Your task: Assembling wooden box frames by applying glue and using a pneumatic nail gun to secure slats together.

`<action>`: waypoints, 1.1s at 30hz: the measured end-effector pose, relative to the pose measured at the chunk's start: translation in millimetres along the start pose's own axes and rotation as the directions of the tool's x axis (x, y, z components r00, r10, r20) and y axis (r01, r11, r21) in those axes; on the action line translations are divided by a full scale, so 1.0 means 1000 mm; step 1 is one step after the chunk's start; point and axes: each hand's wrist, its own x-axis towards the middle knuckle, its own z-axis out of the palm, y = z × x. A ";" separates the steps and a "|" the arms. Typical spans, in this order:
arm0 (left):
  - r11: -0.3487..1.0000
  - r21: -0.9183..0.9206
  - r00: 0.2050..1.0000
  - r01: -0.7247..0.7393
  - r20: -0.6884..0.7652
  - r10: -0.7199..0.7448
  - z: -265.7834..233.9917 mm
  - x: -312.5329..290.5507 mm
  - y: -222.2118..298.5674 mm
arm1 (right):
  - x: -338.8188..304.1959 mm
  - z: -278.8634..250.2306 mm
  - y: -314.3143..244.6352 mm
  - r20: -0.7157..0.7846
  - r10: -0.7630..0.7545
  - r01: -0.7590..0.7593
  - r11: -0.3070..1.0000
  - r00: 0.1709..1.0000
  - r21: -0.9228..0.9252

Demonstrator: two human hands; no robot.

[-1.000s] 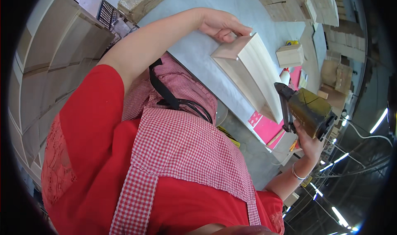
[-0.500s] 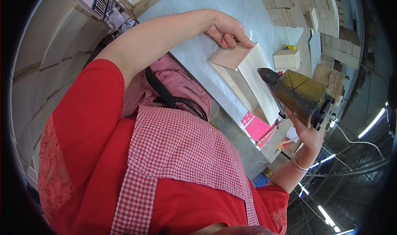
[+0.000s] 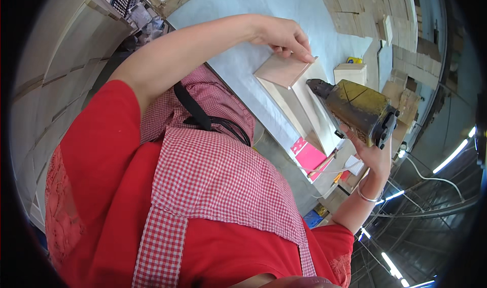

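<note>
Box [image 3: 306, 103], made of pale wood and open on one side, lies slantwise on the blue-grey bench [image 3: 228, 60], its end panel [image 3: 283, 72] toward the far left and its other end by a pink sheet [image 3: 311, 158]. The person's left hand [image 3: 289, 39] is narrow, fingers curled, holding the top corner of that panel. The right hand [image 3: 373, 153] grips a yellow and black tool [image 3: 357, 105] (scuffed along its body), the dark nose over the box's right long side; whether they touch cannot be told. Beyond the tool stands a wooden block [image 3: 350, 74], with stacked boards [image 3: 365, 4] at far right. A checked apron [image 3: 223, 181] fills the near middle.
</note>
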 end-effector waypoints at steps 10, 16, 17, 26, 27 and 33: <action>0.674 0.690 0.898 -0.263 -0.079 0.432 0.036 -0.049 0.012 | 0.001 -0.001 0.011 0.016 -0.011 0.010 0.999 1.000 0.034; 0.680 0.676 0.896 -0.283 -0.067 0.439 0.036 -0.039 0.010 | 0.002 -0.001 0.006 -0.005 -0.049 0.049 0.999 0.999 0.017; 0.681 0.675 0.896 -0.283 -0.067 0.439 0.035 -0.038 0.009 | 0.001 -0.001 0.006 0.001 -0.035 0.035 0.999 0.999 0.028; 0.785 0.519 0.906 -0.339 -0.045 0.421 0.033 -0.032 0.005 | 0.000 0.000 0.005 -0.008 -0.035 0.035 0.999 0.999 0.023; 0.788 0.511 0.904 -0.344 -0.047 0.425 0.033 -0.031 0.004 | 0.001 -0.001 0.004 -0.015 -0.028 0.029 0.999 0.999 0.034; 0.790 0.507 0.907 -0.345 -0.038 0.420 0.033 -0.030 0.003 | 0.010 0.003 0.014 -0.144 0.017 0.022 0.964 0.989 0.266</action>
